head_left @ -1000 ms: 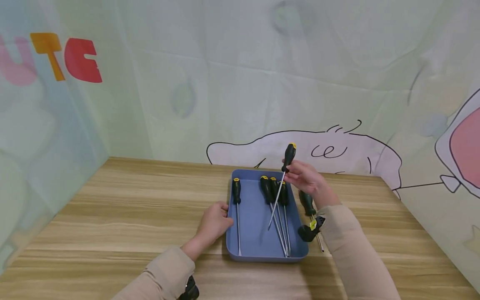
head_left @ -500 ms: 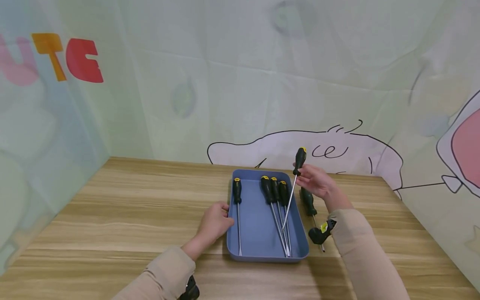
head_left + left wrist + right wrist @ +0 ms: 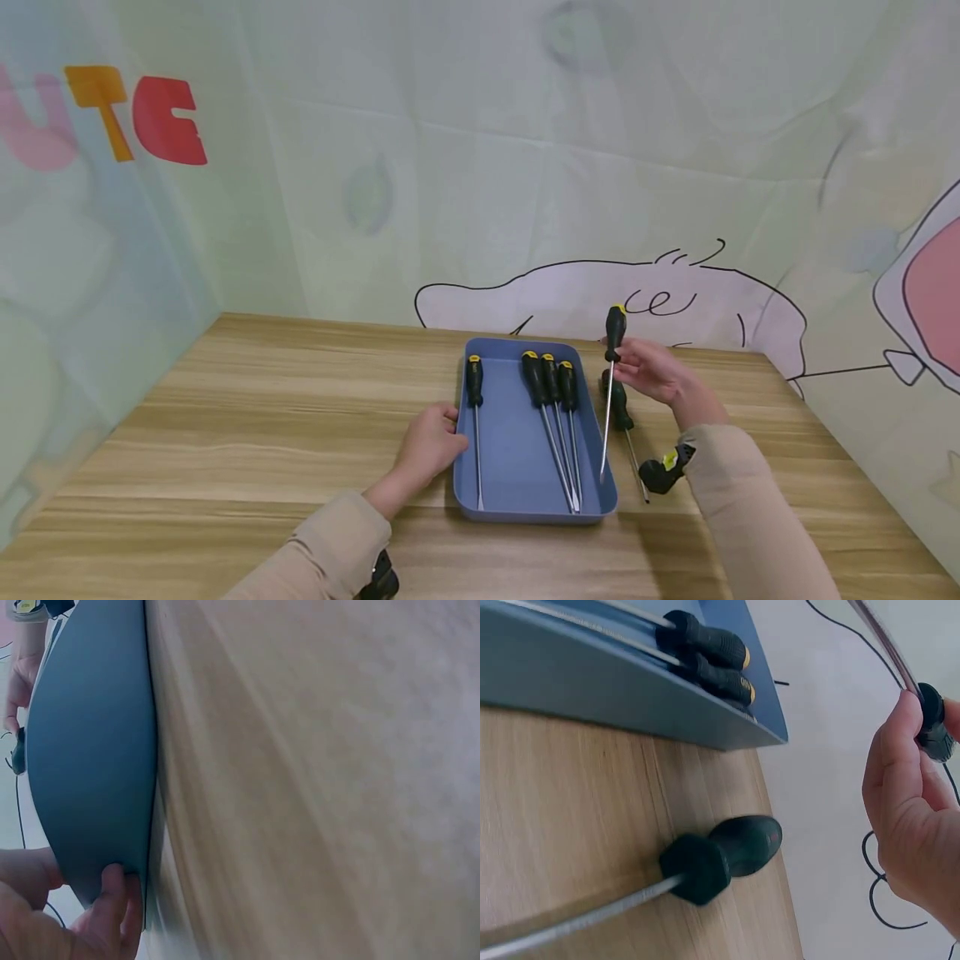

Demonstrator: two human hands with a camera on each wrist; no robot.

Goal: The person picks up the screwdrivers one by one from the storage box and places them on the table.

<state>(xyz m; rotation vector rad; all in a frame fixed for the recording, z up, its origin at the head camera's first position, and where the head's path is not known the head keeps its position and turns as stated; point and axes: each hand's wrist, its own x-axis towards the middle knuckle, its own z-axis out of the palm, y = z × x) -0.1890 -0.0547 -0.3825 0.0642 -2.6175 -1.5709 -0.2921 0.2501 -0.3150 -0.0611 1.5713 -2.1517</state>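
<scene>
My right hand (image 3: 651, 370) pinches a black screwdriver with a yellow cap (image 3: 615, 332) near the base of its handle, its shaft pointing down over the right edge of the blue tray (image 3: 510, 458). In the right wrist view the fingers (image 3: 900, 735) pinch the screwdriver where handle meets shaft. My left hand (image 3: 429, 446) grips the tray's left wall, fingers on the outside in the left wrist view (image 3: 112, 907). Inside the tray one screwdriver (image 3: 474, 382) lies along the left; three more (image 3: 551, 379) lie together at the right.
Another dark screwdriver (image 3: 621, 408) lies on the wooden table (image 3: 300, 400) just right of the tray, below my right hand; it shows large in the right wrist view (image 3: 746, 846). A printed cloth backdrop (image 3: 480, 167) stands behind the table.
My right hand has moved right and slightly down with its screwdriver, from above the middle of the tray to its right edge. The shaft now hangs more upright. My left hand has not moved.
</scene>
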